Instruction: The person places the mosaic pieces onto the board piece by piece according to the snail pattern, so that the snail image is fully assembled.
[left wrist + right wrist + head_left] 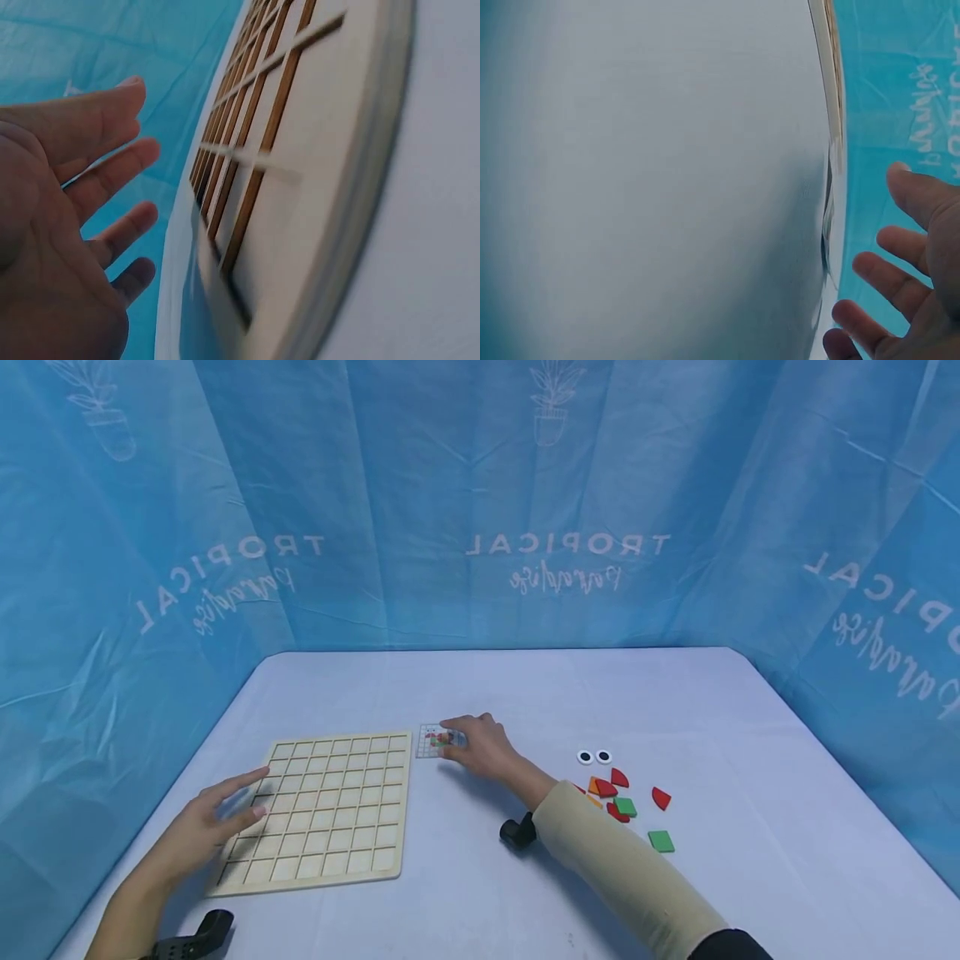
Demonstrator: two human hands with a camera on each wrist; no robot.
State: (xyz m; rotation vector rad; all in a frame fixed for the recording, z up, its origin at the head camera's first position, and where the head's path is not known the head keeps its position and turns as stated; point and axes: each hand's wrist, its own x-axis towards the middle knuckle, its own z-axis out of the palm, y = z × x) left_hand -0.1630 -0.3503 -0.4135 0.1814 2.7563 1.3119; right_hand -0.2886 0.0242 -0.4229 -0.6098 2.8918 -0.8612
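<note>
Beige sleeve (622, 868) slants right of the grid board (322, 810). Left hand (198, 831), fingers spread and empty, is at the board's left edge; right hand (483, 747), fingers parted, gripping nothing, reaches over the card (426, 743) just beside the board's right edge. Coloured pieces (625, 807) lie farther right.

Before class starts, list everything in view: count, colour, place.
Table: one, white, centre.
Curtain: one, blue, behind and beside the table.
Board: one, pale wood, left.
Card: one, pale with coloured print, beside the board.
Red pieces: at least five, red, right of centre.
Orange pieces: at least two, orange, among the red.
Green squares: two, green, one among the red, one in front.
Eye discs: two, black-and-white, behind the red.
Wrist cameras: two, black, one per wrist.
Sleeve: one, beige, right arm.
Left hand: one, bare, board's left edge.
Right hand: one, bare, over the card.
</note>
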